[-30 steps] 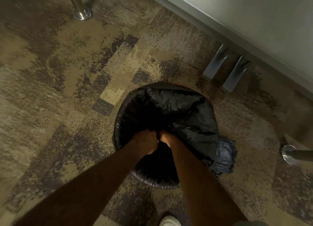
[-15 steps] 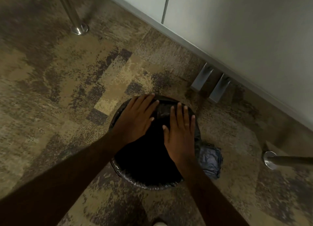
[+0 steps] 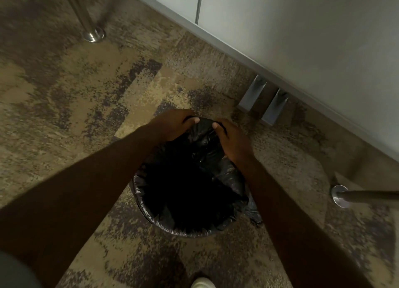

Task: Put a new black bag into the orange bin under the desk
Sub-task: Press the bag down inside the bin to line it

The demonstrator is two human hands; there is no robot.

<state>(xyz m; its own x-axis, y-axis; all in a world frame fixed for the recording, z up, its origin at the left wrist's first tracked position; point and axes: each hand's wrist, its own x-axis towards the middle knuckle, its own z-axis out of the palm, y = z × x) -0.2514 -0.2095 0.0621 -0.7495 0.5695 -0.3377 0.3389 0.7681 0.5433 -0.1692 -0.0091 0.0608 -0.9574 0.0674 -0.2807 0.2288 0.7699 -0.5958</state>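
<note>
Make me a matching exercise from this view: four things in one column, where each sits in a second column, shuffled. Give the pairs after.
Things:
1. black bag
2. left hand
3. right hand
4. white shoe

Places:
A. at the bottom edge of the view, on the carpet
B. gripping the bag's far edge, on the side nearer the grey panel
C. lining the round bin, folded over its near rim
D. gripping the bag's far edge, on the side nearer the upright chrome leg

Pairs: 1-C, 2-D, 3-B, 4-A
</note>
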